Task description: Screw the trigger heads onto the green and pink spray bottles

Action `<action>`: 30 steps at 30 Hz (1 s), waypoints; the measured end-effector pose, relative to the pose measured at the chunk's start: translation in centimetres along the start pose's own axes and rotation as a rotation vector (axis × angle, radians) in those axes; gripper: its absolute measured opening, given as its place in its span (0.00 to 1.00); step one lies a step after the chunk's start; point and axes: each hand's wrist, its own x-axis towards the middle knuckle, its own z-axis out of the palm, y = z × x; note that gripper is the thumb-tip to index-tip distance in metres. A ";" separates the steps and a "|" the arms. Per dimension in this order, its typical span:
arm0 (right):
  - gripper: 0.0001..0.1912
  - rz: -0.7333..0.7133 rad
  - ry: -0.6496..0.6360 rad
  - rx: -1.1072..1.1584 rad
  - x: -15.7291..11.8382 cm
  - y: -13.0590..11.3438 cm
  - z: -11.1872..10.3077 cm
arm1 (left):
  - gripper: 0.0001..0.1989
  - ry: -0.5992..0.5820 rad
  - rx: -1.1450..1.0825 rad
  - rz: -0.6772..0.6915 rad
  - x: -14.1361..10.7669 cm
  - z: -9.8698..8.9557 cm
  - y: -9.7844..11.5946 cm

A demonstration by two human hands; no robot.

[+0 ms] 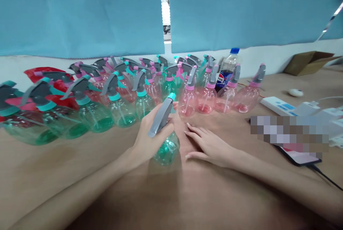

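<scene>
My left hand (150,133) is wrapped round the neck of a green spray bottle (166,151) with a grey and teal trigger head. The bottle is near the middle of the brown table (209,194), and my fingers hide its collar. To its right, my right hand (209,140) rests palm down on the table, fingers apart, holding nothing. Beyond my left hand stands a front row of green spray bottles, among them one with a teal collar (124,114). Pink spray bottles, including one with a pink collar (206,99), stand beyond my right hand.
More green and pink spray bottles crowd behind, with a red plastic bag (40,74) at left. A cola bottle (226,71) stands behind the pink ones. To the right are a power strip (277,105), a partly blurred phone (302,156), a white mouse (296,93) and a cardboard box (308,62).
</scene>
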 end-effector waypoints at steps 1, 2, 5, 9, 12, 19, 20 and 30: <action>0.41 0.011 0.000 0.009 0.0 0.4 0.4 | 0.19 0.002 0.000 -0.006 0.1 0.0 -0.2; 0.41 0.018 0.005 0.022 0.0 0.6 0.6 | 0.20 0.002 0.004 -0.013 0.2 0.0 -0.3; 0.38 0.024 0.015 0.077 0.0 1.0 0.9 | 0.20 0.009 0.037 -0.019 0.3 0.1 -0.6; 0.37 0.020 -0.002 0.107 -0.1 1.2 0.8 | 0.22 0.028 0.074 -0.015 0.4 0.3 -0.6; 0.36 0.019 0.002 0.124 -0.2 1.3 0.8 | 0.21 0.038 0.106 -0.036 0.4 0.4 -0.1; 0.33 0.009 0.000 0.143 -0.2 1.5 0.5 | 0.15 0.014 0.165 0.010 0.6 0.2 1.0; 0.33 0.007 0.000 0.147 -0.2 1.6 0.5 | 0.14 0.012 0.170 0.012 0.6 0.1 1.0; 0.32 0.003 0.004 0.173 -0.2 2.0 0.3 | 0.11 -0.001 0.138 0.040 0.7 -0.1 0.7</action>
